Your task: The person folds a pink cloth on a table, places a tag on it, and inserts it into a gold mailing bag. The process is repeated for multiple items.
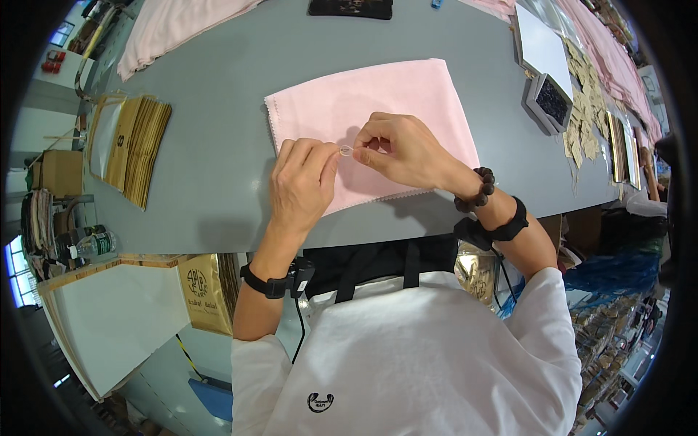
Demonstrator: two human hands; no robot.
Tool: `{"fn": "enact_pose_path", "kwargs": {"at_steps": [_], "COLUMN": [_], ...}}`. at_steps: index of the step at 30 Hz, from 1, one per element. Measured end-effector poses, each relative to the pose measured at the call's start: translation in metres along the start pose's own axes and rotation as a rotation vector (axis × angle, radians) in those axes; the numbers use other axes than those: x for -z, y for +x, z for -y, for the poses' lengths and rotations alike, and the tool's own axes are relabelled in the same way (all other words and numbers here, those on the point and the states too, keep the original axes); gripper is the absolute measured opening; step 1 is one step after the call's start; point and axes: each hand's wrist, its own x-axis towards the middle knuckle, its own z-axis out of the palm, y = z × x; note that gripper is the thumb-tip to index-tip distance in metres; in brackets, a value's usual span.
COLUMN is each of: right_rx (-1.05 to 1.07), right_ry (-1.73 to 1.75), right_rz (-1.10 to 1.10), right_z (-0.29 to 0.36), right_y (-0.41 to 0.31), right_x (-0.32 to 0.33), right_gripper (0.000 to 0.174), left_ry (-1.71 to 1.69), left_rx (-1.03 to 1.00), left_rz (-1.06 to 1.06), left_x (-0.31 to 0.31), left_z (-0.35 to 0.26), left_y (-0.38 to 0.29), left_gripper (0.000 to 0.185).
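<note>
A folded pink cloth (403,92) with a finely scalloped edge lies on the grey table (218,125) before me. Over its near left part, my left hand (304,171) pinches one side of a small loop of thin pale string (346,150) between thumb and forefinger. My right hand (401,150) pinches the loop's other side, its thumb and forefinger close to my left fingertips. What lies inside the pinches is hidden by the fingers.
At left stands a stack of gold packets (144,147). At right are a grey box of small dark pieces (552,103), a white box (540,43), many tan tags with strings (583,120) and more packets (618,147). More pink cloth (180,27) lies at the far left.
</note>
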Motion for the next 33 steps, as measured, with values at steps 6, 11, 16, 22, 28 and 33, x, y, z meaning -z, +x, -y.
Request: {"fn": "enact_pose_path", "kwargs": {"at_steps": [6, 11, 16, 22, 28, 33], "right_rx": [-0.044, 0.149, 0.501, 0.274, 0.181, 0.186], "right_ry": [-0.176, -0.104, -0.365, -0.054, 0.151, 0.098], "right_rz": [0.039, -0.224, -0.325, -0.178, -0.014, 0.115], "right_z": [-0.005, 0.002, 0.008, 0.014, 0.018, 0.023], "right_y": [0.003, -0.013, -0.02, -0.023, -0.019, -0.011], "right_x": [0.0, -0.016, -0.034, -0.037, -0.049, -0.061], "right_gripper": [0.02, 0.016, 0.015, 0.01, 0.007, 0.006], "left_ry": [-0.153, -0.338, -0.7, -0.501, -0.202, -0.162], "left_rx": [-0.046, 0.275, 0.593, 0.567, 0.27, 0.146], "left_rz": [-0.089, -0.057, 0.013, 0.079, 0.245, 0.223], "left_x": [0.005, 0.013, 0.015, 0.043, 0.069, 0.062], "left_z": [-0.004, -0.008, -0.011, 0.002, 0.025, 0.031], "left_y": [-0.006, -0.017, -0.024, -0.038, -0.062, -0.069], "left_gripper": [0.009, 0.005, 0.007, 0.007, 0.014, 0.011]}}
